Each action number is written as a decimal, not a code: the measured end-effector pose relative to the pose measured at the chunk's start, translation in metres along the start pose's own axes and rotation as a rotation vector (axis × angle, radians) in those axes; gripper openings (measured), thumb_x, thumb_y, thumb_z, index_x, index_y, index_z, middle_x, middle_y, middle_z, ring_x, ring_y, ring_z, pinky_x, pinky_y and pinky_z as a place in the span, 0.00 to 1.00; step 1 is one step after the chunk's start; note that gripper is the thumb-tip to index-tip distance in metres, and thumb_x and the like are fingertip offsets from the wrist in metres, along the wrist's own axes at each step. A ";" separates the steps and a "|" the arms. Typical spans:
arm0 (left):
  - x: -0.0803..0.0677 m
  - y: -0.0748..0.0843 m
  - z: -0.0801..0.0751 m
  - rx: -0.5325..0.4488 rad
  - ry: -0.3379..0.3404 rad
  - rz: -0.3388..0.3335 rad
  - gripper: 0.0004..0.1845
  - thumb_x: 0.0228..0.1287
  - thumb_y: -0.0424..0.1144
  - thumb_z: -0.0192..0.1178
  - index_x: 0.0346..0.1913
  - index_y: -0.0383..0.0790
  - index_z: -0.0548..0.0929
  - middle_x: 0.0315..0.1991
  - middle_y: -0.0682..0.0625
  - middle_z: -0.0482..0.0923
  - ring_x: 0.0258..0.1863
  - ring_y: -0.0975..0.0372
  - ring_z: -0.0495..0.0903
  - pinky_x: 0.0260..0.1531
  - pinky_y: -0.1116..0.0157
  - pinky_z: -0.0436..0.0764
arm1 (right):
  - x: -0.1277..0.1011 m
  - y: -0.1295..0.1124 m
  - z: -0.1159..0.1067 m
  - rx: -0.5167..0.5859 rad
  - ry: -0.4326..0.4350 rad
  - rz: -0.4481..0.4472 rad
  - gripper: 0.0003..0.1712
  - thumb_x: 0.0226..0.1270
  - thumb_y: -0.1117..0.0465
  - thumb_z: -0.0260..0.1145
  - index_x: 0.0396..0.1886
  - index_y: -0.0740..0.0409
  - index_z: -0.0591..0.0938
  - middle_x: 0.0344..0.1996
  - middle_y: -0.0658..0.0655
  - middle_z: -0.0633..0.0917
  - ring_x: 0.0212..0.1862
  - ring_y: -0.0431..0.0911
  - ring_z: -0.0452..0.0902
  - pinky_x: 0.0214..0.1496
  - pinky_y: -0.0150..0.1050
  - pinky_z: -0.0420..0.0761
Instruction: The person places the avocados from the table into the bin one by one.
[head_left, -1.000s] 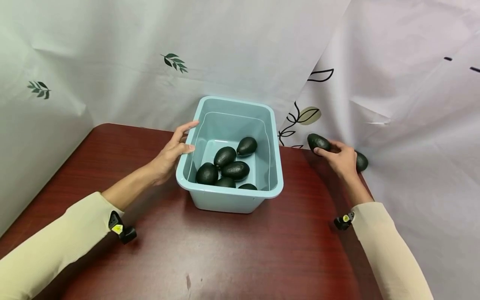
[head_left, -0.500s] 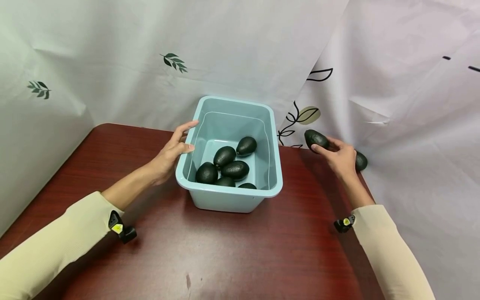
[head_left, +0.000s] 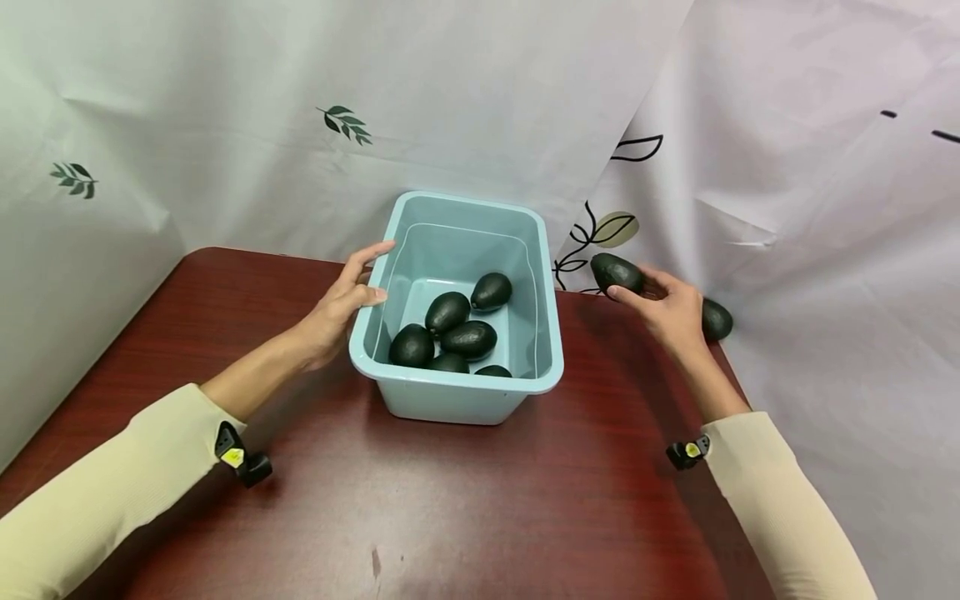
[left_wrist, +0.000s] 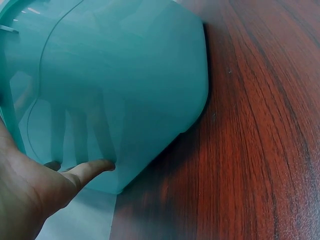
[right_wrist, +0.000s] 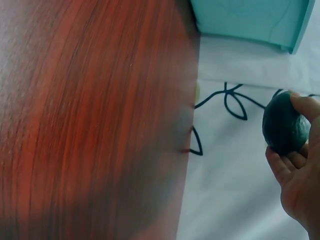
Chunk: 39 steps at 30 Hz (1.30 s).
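Note:
A light blue plastic tub (head_left: 457,396) stands on the table with several dark green avocados (head_left: 469,340) lying in its near half. At its left side my left hand (head_left: 333,321) grips the rim, thumb and index fingertip over the edge. The left wrist view shows other fingers (left_wrist: 92,170) against the tub's outer wall. Right of the tub, my right hand (head_left: 671,312) holds one avocado (head_left: 617,273) between thumb and fingers, raised near the table's back edge. Another avocado (head_left: 717,320) sits behind the right wrist, partly hidden by it.
The reddish-brown wooden table (head_left: 450,508) extends in front of the tub. A white cloth (head_left: 487,100) with leaf prints hangs close behind the tub and along both sides. Each sleeve carries a small black wrist camera (head_left: 687,452).
My right hand has moved left and slightly up with the avocado, toward the tub. The left hand stays at the rim, and the avocados in the tub have not moved.

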<state>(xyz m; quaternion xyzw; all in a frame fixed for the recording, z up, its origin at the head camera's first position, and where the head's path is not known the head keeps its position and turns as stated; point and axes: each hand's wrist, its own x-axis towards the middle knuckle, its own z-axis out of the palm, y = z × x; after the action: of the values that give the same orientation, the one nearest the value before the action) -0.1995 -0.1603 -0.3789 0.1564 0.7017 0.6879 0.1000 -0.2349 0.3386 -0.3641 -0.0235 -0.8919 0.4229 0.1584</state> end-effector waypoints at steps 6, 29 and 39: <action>0.000 -0.001 0.000 0.001 -0.007 0.001 0.42 0.77 0.41 0.48 0.91 0.65 0.54 0.83 0.34 0.52 0.75 0.42 0.65 0.62 0.54 0.81 | -0.009 -0.010 0.004 0.032 -0.005 -0.040 0.41 0.64 0.47 0.87 0.75 0.55 0.86 0.62 0.64 0.93 0.48 0.21 0.84 0.54 0.17 0.81; 0.001 0.000 0.000 -0.001 -0.002 0.000 0.43 0.76 0.42 0.49 0.92 0.63 0.53 0.83 0.34 0.53 0.74 0.45 0.66 0.61 0.56 0.81 | -0.034 -0.048 0.015 0.135 0.033 -0.149 0.36 0.65 0.51 0.87 0.72 0.53 0.88 0.58 0.65 0.94 0.48 0.24 0.89 0.56 0.21 0.85; 0.000 -0.002 -0.003 0.007 0.001 -0.004 0.42 0.77 0.42 0.48 0.91 0.66 0.55 0.80 0.44 0.57 0.76 0.41 0.63 0.64 0.52 0.80 | -0.034 -0.062 0.017 0.222 0.039 -0.206 0.34 0.64 0.56 0.88 0.70 0.55 0.90 0.57 0.67 0.94 0.50 0.28 0.92 0.58 0.25 0.87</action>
<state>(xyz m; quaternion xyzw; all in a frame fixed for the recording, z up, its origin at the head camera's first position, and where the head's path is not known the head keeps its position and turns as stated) -0.2010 -0.1631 -0.3812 0.1551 0.7043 0.6854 0.1006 -0.2024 0.2798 -0.3358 0.0775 -0.8340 0.5000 0.2200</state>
